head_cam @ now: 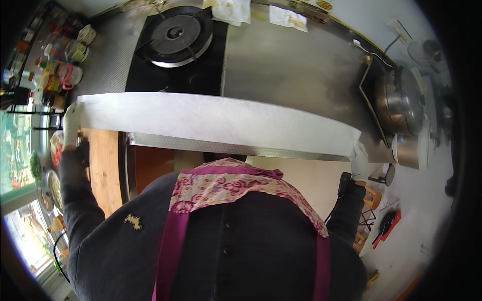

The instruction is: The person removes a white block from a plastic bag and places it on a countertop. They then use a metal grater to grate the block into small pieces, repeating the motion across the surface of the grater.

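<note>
A long white sheet, paper or cloth point(211, 118), is stretched out in front of me, across the front of the steel counter and the lower edge of the gas hob. In a white glove, my left hand point(72, 116) grips its left end. My right hand point(359, 156), also gloved in white, pinches the right end near the counter's right front. The sheet hangs nearly flat and taut between both hands. Behind it sits a gas burner point(175, 34) on the black glass hob point(203, 77).
Jars and bottles point(69, 73) crowd the left side. A large metal pot point(399, 99) stands at the right behind a dark folded panel point(371, 105). White stained papers point(288, 19) lie at the back. A wooden surface point(105, 165) is by my left arm.
</note>
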The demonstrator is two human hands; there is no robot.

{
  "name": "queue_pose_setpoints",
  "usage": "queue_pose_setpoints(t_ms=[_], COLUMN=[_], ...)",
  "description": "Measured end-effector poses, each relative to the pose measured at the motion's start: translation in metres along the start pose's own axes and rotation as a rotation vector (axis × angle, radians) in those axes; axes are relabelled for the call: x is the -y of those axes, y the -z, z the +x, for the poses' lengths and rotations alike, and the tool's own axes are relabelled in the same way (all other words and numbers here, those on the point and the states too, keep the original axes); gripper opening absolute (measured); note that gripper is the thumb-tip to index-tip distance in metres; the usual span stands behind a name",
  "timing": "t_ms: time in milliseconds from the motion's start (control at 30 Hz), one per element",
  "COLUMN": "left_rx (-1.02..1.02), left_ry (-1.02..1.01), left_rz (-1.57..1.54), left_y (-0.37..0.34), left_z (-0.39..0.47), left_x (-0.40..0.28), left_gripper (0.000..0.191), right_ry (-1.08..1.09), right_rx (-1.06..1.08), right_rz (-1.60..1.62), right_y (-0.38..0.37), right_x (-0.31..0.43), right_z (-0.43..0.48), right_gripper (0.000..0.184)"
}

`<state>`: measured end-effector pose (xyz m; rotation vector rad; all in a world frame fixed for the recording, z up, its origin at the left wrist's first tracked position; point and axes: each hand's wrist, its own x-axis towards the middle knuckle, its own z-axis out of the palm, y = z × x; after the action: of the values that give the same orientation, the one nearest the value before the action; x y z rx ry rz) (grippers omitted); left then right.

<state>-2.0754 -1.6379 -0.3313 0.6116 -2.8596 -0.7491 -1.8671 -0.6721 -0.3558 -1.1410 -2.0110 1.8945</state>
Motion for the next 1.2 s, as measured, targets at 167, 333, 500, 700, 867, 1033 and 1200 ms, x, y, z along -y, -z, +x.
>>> queue_pose_setpoints(t_ms=[167,333,500,700,867,1033,1200], left_rx=[-0.084,-0.113,0.019,0.338,0.412,0.207,0.175], left_ry=[-0.155,-0.368,-0.064,0.127,-0.015,0.008,-0.039], left_rz=[0.174,0.141,0.040,-0.214,-0.193,-0.138,-0.314], left_y=[-0.012,-0.037,-0.048,-0.033,-0.024,-0.002,-0.010], left_z=[0.001,0.013,-0.008,-0.025,-0.014,-0.012,-0.020], left_x=[0.006,0.035,0.013,-0.010,-0.007,-0.028,-0.035], left_gripper=[0.031,0.024,0.030,0.034,0.035,0.029,0.026], right_ry=[0.087,0.170,0.104,-0.002,0.285,0.118,0.088], right_rx=[0.028,0.021,0.014,0.194,0.271,0.141,0.099], right_rz=[-0.189,-0.281,-0.322,-0.532,-0.807,-0.378,-0.407], right_y=[0.002,-0.012,-0.026,-0.024,-0.006,0.009,0.009], right_x=[-0.011,-0.012,-0.007,0.007,0.013,0.020,0.009], right_z=[0.011,0.018,0.014,0.013,0.026,0.029,0.031], right_gripper=[0.029,0.027,0.028,0.041,0.040,0.036,0.037])
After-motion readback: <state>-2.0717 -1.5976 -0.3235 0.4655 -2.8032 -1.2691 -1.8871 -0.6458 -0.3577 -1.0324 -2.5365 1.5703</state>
